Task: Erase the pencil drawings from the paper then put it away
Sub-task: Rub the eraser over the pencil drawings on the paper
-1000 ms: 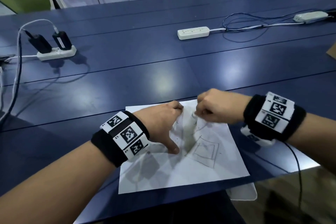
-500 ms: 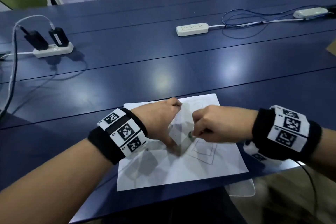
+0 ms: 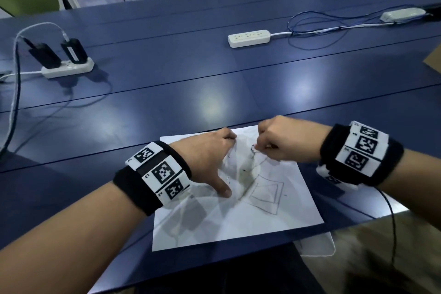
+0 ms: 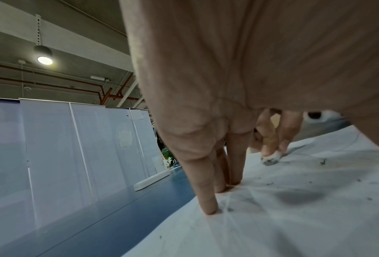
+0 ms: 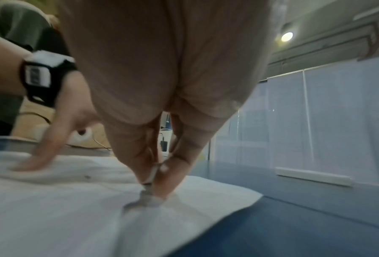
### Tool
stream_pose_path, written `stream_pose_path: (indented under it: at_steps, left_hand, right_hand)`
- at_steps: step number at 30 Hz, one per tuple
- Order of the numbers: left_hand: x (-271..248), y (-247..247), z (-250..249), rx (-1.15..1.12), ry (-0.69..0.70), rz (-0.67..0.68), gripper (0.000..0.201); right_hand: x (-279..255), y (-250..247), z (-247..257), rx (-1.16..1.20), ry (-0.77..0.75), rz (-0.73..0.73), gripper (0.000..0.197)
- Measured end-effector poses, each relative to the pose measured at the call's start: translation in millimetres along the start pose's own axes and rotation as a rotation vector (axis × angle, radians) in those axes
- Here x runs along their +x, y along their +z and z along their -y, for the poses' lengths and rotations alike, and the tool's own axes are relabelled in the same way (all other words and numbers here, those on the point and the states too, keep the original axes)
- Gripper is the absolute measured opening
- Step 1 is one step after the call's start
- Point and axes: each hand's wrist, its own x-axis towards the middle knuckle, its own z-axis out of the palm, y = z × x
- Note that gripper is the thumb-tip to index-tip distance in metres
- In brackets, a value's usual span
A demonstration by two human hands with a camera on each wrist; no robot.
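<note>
Our paper (image 3: 238, 217) lies at the table's (image 3: 167, 93) near edge. Our right hand (image 3: 284, 142) pinches what looks like an eraser (image 4: 269, 159), its tip on the sheet; our left hand (image 3: 210, 157) presses straight fingers (image 4: 208, 200) down beside it.

Eraser (image 3: 253, 149) mostly hidden inside right hand (image 3: 284, 142) grip; sheet of paper (image 3: 238, 222) under left hand (image 3: 205, 157) unseen; right wrist view motion-blurred around eraser tip.
</note>
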Motion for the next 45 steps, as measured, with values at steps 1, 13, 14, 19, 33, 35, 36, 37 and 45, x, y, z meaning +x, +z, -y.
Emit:
stream_pose_path:
  at_steps: [1, 13, 14, 19, 33, 35, 36, 37, 45]
  left_hand:
    - [0.0, -0.3, 0.6, -0.002, 0.004, -0.004, 0.112]
    - [0.5, 1.3, 2.2, -0.013, 0.008, -0.007, 0.113]
    - [0.7, 1.2, 2.1, -0.012, 0.014, -0.007, 0.112]
    - [1.7, 2.3, 3.3, -0.005, 0.006, -0.002, 0.116]
    - [1.2, 1.8, 2.0, 0.01, -0.005, 0.004, 0.115]
    - [2.3, 2.7, 2.3, 0.016, -0.004, 0.007, 0.114]
    - [2.3, 2.5, 2.9, 0.017, -0.002, 0.007, 0.114]
    - [2.1, 1.7, 3.1, 0.013, -0.002, 0.01, 0.114]
    - [2.4, 0.6, 2.4, -0.017, 0.018, 0.005, 0.106]
  right_hand:
    - [-4.4, 1.3, 4.2, 0.04, -0.042, 0.021, 0.016]
    - [-4.2, 3.9, 8.2, 0.147, -0.116, 0.026, 0.015]
    - [-9.6, 5.4, 14.9, 0.183, -0.163, 0.07, 0.015]
    - [12.6, -0.8, -0.8, 0.099, -0.031, 0.009, 0.019]
    - [10.0, 3.8, 3.5, 0.134, -0.106, -0.021, 0.014]
    - [-1.8, 5.9, 13.7, 0.17, -0.166, 0.042, 0.013]
    - [-2.0, 5.0, 14.1, 0.163, -0.171, 0.061, 0.014]
    - [1.8, 2.8, 10.7, 0.149, -0.142, 0.049, 0.015]
    - [-15.6, 8.1, 23.4, 0.168, -0.154, 0.108, 0.023]
